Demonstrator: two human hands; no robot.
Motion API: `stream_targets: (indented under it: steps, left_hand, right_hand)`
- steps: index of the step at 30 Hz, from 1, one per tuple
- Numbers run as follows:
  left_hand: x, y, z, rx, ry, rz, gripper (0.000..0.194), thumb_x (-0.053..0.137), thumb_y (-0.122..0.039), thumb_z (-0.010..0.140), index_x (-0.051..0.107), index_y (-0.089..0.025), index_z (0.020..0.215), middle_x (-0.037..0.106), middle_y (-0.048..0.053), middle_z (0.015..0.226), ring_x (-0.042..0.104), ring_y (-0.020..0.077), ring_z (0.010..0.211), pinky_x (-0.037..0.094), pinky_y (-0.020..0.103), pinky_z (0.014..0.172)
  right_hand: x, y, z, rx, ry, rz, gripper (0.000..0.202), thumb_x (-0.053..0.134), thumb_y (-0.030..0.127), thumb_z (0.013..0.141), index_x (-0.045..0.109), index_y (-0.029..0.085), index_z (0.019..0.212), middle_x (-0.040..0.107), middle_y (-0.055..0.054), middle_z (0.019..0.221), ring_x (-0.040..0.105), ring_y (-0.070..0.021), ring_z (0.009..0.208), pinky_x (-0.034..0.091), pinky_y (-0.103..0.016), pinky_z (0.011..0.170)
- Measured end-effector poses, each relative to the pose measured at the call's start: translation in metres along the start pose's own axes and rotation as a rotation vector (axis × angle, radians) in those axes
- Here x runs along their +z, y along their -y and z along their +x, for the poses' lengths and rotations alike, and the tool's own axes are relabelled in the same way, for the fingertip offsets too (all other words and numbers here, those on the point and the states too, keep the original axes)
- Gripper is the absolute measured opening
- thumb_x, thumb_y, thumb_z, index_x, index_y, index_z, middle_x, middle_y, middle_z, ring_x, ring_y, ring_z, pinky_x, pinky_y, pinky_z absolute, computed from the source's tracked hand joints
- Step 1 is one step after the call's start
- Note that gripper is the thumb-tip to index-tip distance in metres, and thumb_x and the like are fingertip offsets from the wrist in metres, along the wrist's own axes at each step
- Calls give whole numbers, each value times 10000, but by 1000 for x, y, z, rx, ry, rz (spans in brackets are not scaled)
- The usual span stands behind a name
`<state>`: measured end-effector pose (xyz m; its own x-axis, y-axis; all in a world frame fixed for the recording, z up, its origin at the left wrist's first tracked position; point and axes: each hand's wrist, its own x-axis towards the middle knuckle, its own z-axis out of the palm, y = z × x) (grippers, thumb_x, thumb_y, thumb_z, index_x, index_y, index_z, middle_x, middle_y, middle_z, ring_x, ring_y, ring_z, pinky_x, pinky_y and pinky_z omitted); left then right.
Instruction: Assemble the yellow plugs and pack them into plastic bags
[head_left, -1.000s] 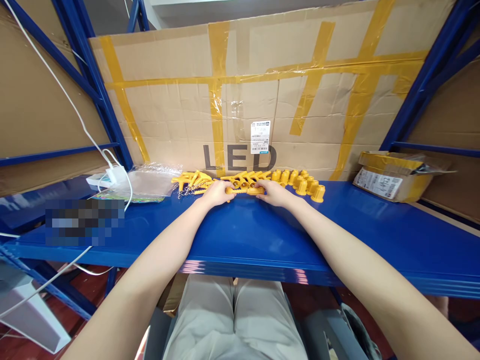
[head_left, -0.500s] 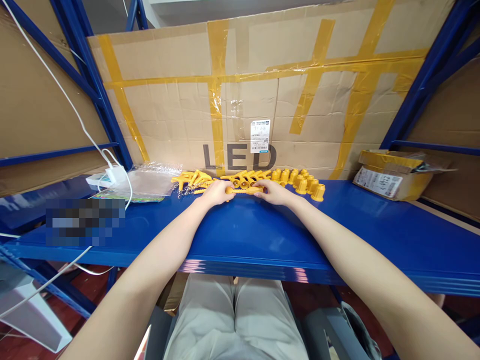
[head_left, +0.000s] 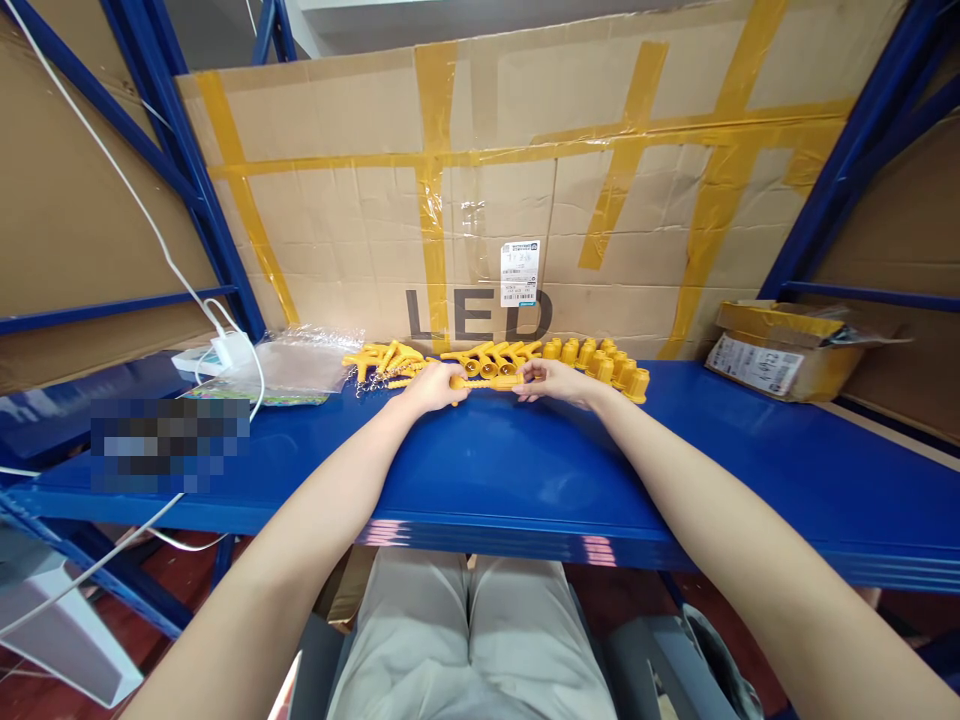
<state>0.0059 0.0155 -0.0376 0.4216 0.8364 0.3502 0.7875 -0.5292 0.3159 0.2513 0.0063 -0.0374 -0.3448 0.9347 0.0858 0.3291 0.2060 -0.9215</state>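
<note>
Between my two hands lies a slim yellow plastic piece, level and just above the blue shelf. My left hand is closed on its left end. At the other end, the fingers of my right hand pinch its tip. Behind it several yellow parts with round open ends rest in a row. To the left is a pile of branched yellow pieces, with small metal chains among them. Several yellow cup-shaped parts stand upright to the right of my right hand.
A blue metal shelf carries everything. Taped cardboard walls off its back. On the right sits an open cardboard box. Clear plastic bags, a white plug with cables and a blurred dark object lie left.
My right hand has shifted slightly to the right along the yellow piece, its fingers now at the tip. My left hand stays almost in place.
</note>
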Motion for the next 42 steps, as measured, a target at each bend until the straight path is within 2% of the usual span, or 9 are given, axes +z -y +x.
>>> stream_targets:
  steps: [2, 7, 14, 19, 21, 24, 27, 35, 42]
  left_hand:
    - [0, 0, 0, 13, -2, -2, 167, 568, -291, 713, 650, -200, 826, 663, -29, 588, 589, 145, 525, 406, 247, 573]
    - [2, 0, 1, 36, -5, -16, 201, 567, -281, 703, 663, -191, 856, 654, -27, 575, 590, 147, 538, 407, 242, 572]
    - [1, -1, 1, 24, -17, -3, 210, 581, -289, 704, 674, -193, 865, 664, -21, 594, 591, 152, 563, 406, 244, 579]
    - [-1, -1, 0, 22, -43, -12, 199, 580, -294, 722, 679, -184, 855, 661, -20, 587, 579, 143, 553, 429, 243, 625]
    - [-2, -1, -1, 22, -37, -17, 207, 582, -294, 722, 680, -181, 866, 655, -22, 577, 580, 143, 552, 433, 243, 634]
    - [-2, -2, -1, 28, -38, -10, 227, 589, -302, 716, 681, -183, 885, 652, -25, 575, 584, 146, 563, 434, 245, 640]
    - [-1, -3, -1, 26, -44, -3, 225, 587, -304, 708, 680, -186, 874, 652, -26, 579, 580, 146, 552, 426, 247, 621]
    - [-1, -6, 0, 44, -85, 40, 206, 576, -314, 710, 677, -193, 843, 666, -9, 614, 587, 154, 573, 413, 250, 601]
    - [-1, -8, 1, 15, -75, 49, 219, 584, -297, 703, 672, -205, 882, 655, -19, 589, 591, 157, 562, 430, 255, 610]
  right_hand:
    - [-2, 4, -2, 40, 25, -34, 301, 755, 365, 728, 569, 135, 786, 641, -42, 716, 617, -98, 601, 493, -178, 536]
    - [-1, 9, -3, 154, 35, -94, 545, 452, 610, 878, 582, 128, 659, 589, -45, 533, 421, -50, 353, 296, -176, 318]
    - [3, 12, -4, 280, 28, -109, 589, 328, 662, 892, 581, 151, 749, 498, 5, 441, 306, -44, 279, 219, -173, 255]
    - [-1, 13, -8, 169, 47, -42, 480, 728, 473, 741, 520, 182, 1060, 673, -26, 771, 549, -78, 453, 431, -167, 349]
    - [-3, 13, -9, 117, 40, -37, 487, 791, 381, 694, 515, 179, 1041, 681, -34, 822, 573, -80, 488, 466, -173, 385]
    - [-3, 12, -9, 118, 67, -46, 368, 704, 467, 768, 541, 148, 853, 670, -54, 727, 532, -68, 434, 422, -166, 357]
    - [-1, 11, -7, 160, 100, -33, 465, 559, 603, 823, 552, 142, 764, 596, -28, 540, 447, -60, 349, 339, -165, 312]
    - [7, 14, -4, 366, 69, 42, 565, 331, 651, 896, 547, 177, 680, 437, 15, 361, 289, -59, 260, 182, -170, 253]
    - [9, 15, -4, 389, 60, 38, 647, 250, 717, 872, 562, 179, 695, 420, 18, 337, 258, -57, 244, 181, -170, 234]
